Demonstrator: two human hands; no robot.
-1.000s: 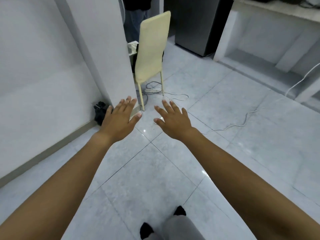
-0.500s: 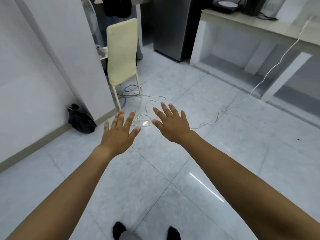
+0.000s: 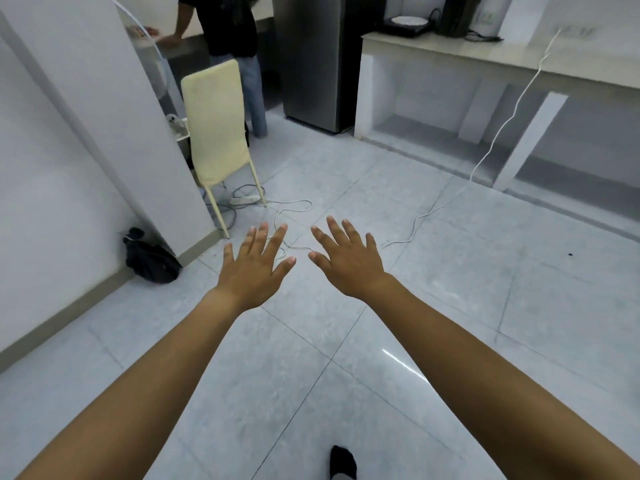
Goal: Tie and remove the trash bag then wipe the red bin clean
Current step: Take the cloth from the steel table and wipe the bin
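Observation:
Both my arms stretch forward over the grey tiled floor. My left hand [image 3: 255, 266] is palm down with fingers spread and holds nothing. My right hand [image 3: 348, 259] is beside it, also flat and empty. A black tied bag [image 3: 150, 259] lies on the floor in the corner at the foot of the white wall, to the left of my left hand and apart from it. No red bin is in view.
A cream chair [image 3: 218, 133] stands ahead, with a power strip [image 3: 245, 200] and white cables [image 3: 412, 230] on the floor. A person [image 3: 235, 46] stands behind the chair. A steel fridge [image 3: 318, 60] and a white counter [image 3: 485, 60] are at the back right.
The view has lifted and swung right, showing more of the room. The black bag has come fully into view at the left. Both hands stay spread and empty.

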